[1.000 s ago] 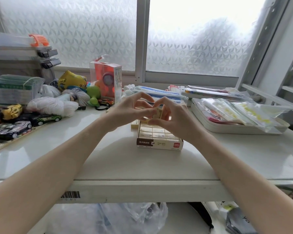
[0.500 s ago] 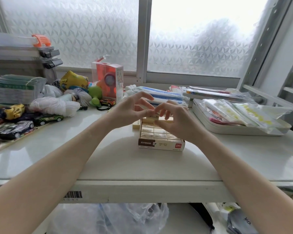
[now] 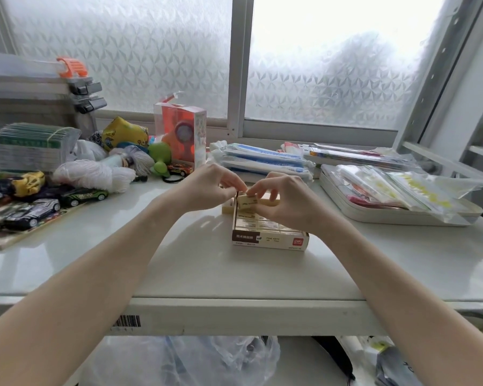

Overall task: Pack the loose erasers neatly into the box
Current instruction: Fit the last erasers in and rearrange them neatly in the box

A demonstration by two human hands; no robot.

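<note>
A flat cardboard eraser box (image 3: 270, 240) with a brown-and-cream label lies open on the white table, rows of cream erasers filling its near part. Over its far left corner both hands pinch one cream eraser (image 3: 246, 202), tilted just above the packed rows. My left hand (image 3: 207, 188) holds the eraser's left end with its fingertips. My right hand (image 3: 285, 201) grips the right end from above and hides the box's far right part. One loose eraser (image 3: 227, 208) lies on the table beside the box's left far corner.
Toy cars (image 3: 34, 213), yarn (image 3: 92, 174) and a stack of packets (image 3: 31, 146) crowd the table's left. An orange toy box (image 3: 180, 132) stands behind the hands. A white tray (image 3: 374, 215) with plastic bags sits at the right. The table's front edge (image 3: 234, 316) is near me.
Both hands have come down from above the box to its far left corner, bringing the pinched eraser low over the packed rows.
</note>
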